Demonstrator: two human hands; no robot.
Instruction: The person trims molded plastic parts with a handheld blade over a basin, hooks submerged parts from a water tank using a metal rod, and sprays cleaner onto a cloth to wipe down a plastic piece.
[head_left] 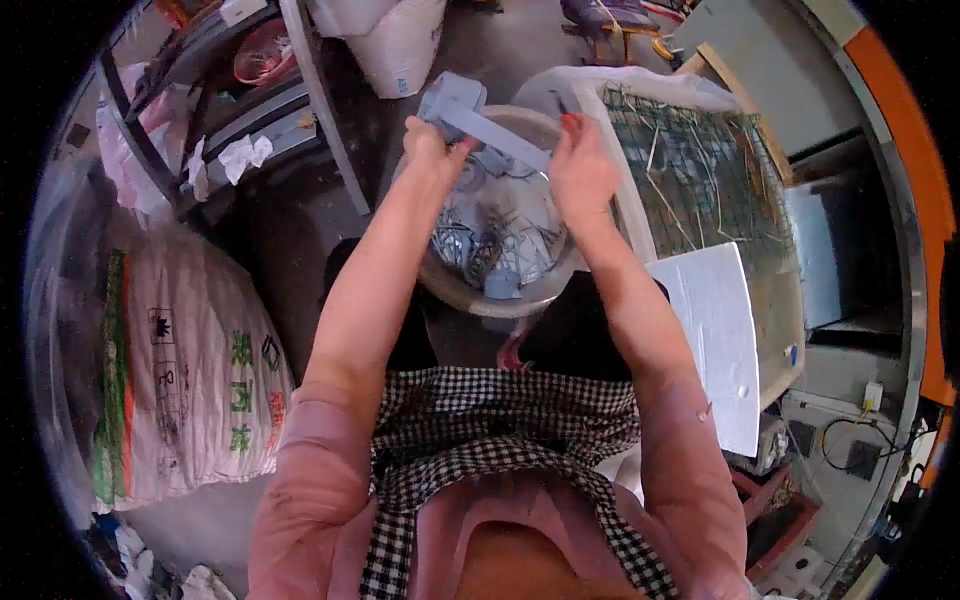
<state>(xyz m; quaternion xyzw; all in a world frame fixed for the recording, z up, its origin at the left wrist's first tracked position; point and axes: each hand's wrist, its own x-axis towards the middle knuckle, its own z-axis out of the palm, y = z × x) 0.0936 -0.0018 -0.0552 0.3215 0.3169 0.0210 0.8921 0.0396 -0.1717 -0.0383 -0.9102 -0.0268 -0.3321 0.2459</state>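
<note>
My left hand (432,145) is closed on a grey plastic part (455,95) with a boxy end. From that end a long flat strip (505,142) slants down toward my right hand (585,175). My right hand is closed near the strip's far end. A thin dark tip and a bit of red show at its fingers, too blurred to name. Below both hands stands a round pale tub (470,298) between my knees. Inside it lie several loose grey pieces (503,284) and a tangle of thin shiny strips (540,235).
To the right are a pale crate with green mesh (690,180) and a white board (715,340). A large woven sack (190,370) stands at left, below a metal rack (325,110). A white sack (395,50) is at the back.
</note>
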